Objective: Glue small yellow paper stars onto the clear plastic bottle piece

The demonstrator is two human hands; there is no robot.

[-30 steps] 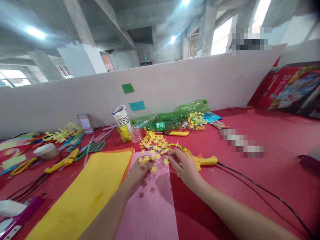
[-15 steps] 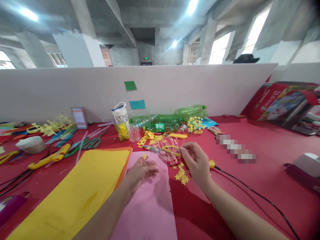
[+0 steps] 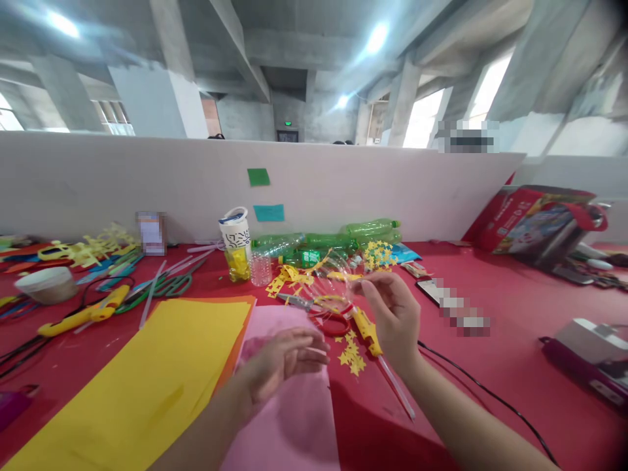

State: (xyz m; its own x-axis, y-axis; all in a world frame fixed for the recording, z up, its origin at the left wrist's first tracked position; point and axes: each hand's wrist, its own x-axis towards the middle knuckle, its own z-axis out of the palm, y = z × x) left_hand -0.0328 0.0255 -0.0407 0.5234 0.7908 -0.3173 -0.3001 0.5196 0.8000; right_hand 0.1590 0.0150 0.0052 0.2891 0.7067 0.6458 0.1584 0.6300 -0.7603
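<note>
My right hand [image 3: 396, 314] is closed in a pinch at the edge of a clear plastic piece [image 3: 330, 271] that looks cut into thin curved strips. That piece hangs above the table, bowed out to the left of the fingers. Over the pink paper [image 3: 299, 418], my left hand [image 3: 289, 356] is open, fingers loosely curved and apart from the plastic. Just beneath the plastic lie red-handled scissors [image 3: 334, 324] and grey-jawed pliers [image 3: 296, 301]. Small yellow paper stars [image 3: 352, 356] lie between the hands. A yellow glue gun [image 3: 367, 330] with a clear glue stick [image 3: 396, 386] rests beside my right hand.
Yellow paper sheets [image 3: 122, 373] lie left of the pink paper. A second glue gun [image 3: 91, 314] and green scissors [image 3: 171, 286] are further left. Green bottles [image 3: 333, 242] and a white cup [image 3: 234, 229] stand by the partition [image 3: 343, 183]. A black cord [image 3: 481, 383] runs at right.
The clear plastic piece has been lifted, and the red scissors and glue gun below show more plainly. My left hand has moved slightly right; a yellow bit seen at its fingers no longer shows.
</note>
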